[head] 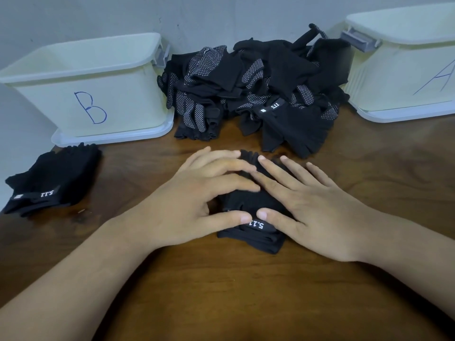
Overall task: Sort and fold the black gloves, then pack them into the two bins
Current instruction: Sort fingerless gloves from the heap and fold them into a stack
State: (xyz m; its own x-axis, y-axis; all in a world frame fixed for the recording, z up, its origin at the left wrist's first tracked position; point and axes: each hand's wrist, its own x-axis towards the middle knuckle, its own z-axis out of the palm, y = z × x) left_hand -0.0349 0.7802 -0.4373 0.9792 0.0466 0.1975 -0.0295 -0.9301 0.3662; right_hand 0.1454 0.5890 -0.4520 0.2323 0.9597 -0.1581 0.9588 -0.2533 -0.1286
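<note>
- Two flat hands on this one: your left hand (197, 200) and right hand (305, 210) both have fingers stretched out, pressing down on the folded glove (248, 238). Neither is curled round it or pinching anything.
- That glove sits on the wooden table (221, 296) right in front of you, nearer than the loose pile (258, 89) and well apart from bin B (123, 99) and bin A (384, 77).
- Biggest risk imo: once you let go, stretchy knit tends to spring back, so the fold could pop open before it gets packed.
- Your palms hide most of it, so it's hard to say if that's one glove or a pair. If it's a pair, the layers could slide apart when you pick it up.
- The folded stack (51, 178) is close to the table's left edge, so a forearm swing toward bin B could nudge it off.
- The pile mixes dotted and plain gloves, so grabbing fast could land one in the wrong bin.
</note>
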